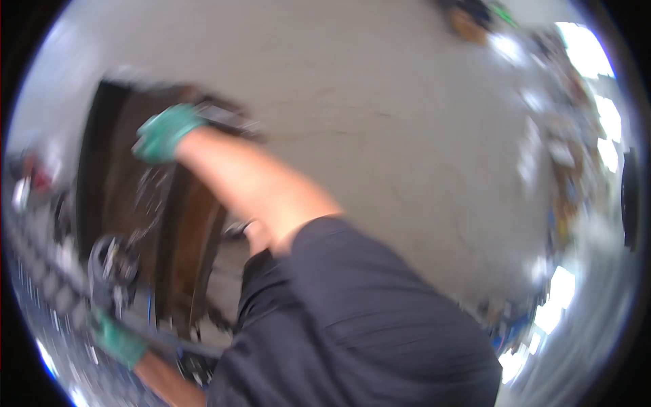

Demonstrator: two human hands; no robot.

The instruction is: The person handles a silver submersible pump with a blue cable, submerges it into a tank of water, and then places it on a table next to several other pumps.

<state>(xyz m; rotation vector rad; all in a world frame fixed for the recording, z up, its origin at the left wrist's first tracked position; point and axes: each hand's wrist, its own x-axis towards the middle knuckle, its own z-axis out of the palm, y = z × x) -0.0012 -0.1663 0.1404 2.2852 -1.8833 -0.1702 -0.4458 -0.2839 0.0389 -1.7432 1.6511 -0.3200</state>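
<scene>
The dark sleeve (352, 319) fills the near view. The right hand (163, 132), green-gloved, grips a dark bar far left; the left hand (115, 339) clasps the bicycle frame (169, 342) near the chainring (112, 261). Steadying both holds seems wise.

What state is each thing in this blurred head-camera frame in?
right hand: green-gloved, raised, fingers on a dark object; grip unclear
left hand: green-gloved, low, closed on a dark bar
sprocket-like part: beside the left hand, too blurred for detail
dark sleeve: covering the upper arm, forearm bare
</scene>
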